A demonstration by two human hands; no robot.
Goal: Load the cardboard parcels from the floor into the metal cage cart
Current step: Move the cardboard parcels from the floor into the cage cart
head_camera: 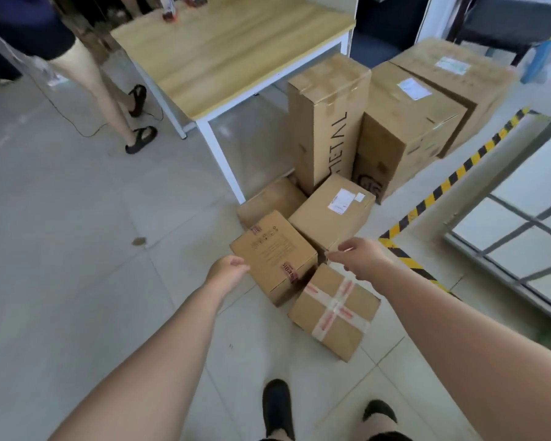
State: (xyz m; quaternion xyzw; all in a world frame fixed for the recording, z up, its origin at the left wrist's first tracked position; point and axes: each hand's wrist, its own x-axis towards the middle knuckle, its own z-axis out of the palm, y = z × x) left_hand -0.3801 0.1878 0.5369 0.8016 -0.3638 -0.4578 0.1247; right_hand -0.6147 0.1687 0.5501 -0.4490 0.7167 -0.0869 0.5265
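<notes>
Both arms reach down toward the cardboard parcels (306, 249) that lie on the tiled floor (77, 249) near the table (229, 49). The left hand (226, 270) is at the edge of the printed parcel (272, 256), fingers loosely curled, holding nothing. The right hand (361, 257) hovers relaxed above the taped parcel (333, 310). The metal cage cart (522, 230) stands at the right

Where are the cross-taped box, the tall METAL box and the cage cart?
cross-taped box (333, 310): head view, on the tape crossing on top.
tall METAL box (328, 122): head view, on its front face.
cage cart (503, 246): head view, on a metal bar.
</notes>
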